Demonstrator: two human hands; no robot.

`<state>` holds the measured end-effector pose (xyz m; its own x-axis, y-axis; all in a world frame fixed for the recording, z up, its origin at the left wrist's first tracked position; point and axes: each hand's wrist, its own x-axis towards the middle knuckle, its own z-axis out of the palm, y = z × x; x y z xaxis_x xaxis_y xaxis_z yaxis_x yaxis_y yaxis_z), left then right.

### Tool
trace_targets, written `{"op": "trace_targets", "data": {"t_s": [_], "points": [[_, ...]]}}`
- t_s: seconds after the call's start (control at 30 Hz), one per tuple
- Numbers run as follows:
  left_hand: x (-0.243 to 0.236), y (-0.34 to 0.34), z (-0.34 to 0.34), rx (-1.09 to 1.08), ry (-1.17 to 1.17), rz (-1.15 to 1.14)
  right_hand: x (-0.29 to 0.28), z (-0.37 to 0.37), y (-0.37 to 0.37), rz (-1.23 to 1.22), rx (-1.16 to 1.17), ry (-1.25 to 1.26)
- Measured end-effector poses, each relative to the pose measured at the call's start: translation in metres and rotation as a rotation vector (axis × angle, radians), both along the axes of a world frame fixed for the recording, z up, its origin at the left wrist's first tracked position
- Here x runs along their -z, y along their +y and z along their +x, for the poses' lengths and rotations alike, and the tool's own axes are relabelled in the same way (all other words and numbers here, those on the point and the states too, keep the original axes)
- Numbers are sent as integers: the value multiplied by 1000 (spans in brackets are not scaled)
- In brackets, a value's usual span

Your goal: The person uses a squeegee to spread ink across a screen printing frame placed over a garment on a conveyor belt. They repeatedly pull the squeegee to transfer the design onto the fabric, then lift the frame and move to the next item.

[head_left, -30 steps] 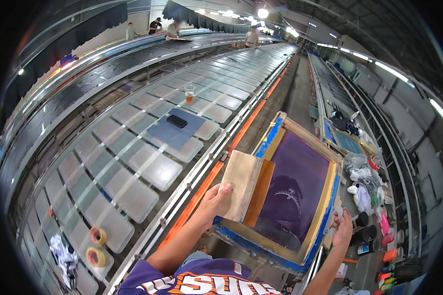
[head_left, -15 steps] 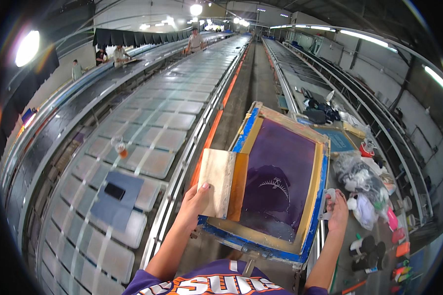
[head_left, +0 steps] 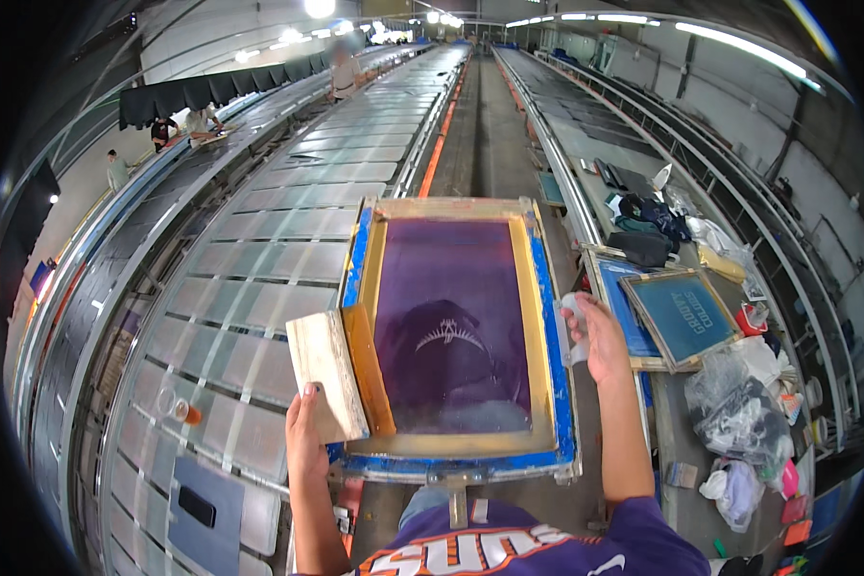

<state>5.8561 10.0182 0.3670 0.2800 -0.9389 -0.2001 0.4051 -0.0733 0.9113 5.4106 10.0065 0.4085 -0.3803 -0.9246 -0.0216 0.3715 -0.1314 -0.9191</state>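
Note:
A screen printing frame (head_left: 551, 346) with blue-taped edges and purple mesh (head_left: 451, 259) is in front of me; the mesh bears a small pale curved design (head_left: 451, 334). My left hand (head_left: 305, 429) grips a squeegee (head_left: 326, 376) with a wooden handle and amber blade. The squeegee leans over the frame's left edge, its blade along the mesh's left side. At the frame's right side, my right hand (head_left: 597, 338) has its fingers curled around a pale grey handle (head_left: 573, 326) attached to the edge. A metal bracket (head_left: 458, 490) projects from the frame's near edge.
The long left table carries rows of grey platens (head_left: 223, 346), a black phone (head_left: 197, 507) on a dark sheet and a cup (head_left: 186, 411) of amber liquid. On the right table lie more screens (head_left: 684, 312), plastic bags (head_left: 739, 413) and dark cloth (head_left: 648, 216). People (head_left: 202, 125) stand far left.
The frame has shifted left, over the left table's edge, and turned straighter in view. The squeegee and both hands have moved left with it. More of the right table's screens shows.

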Motion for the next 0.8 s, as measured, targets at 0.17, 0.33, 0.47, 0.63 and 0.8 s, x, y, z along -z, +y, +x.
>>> {"op": "trace_targets", "data": {"t_s": [0.17,0.33,0.47,0.63,0.8], "points": [[-13,-157,-43,158,37,-4,-16,-44,-118,47,83,24],[-36,-293,-121,237,-48,36,-13,-107,-190,18,260,-76],[-29,-407,-185,348,-13,-12,-8,-165,-258,-54,356,-97],[-18,-548,-261,395,27,-42,1,-237,-382,-22,415,-113],[-24,-655,-299,256,21,-126,-14,-291,-534,-36,329,-118]]}}
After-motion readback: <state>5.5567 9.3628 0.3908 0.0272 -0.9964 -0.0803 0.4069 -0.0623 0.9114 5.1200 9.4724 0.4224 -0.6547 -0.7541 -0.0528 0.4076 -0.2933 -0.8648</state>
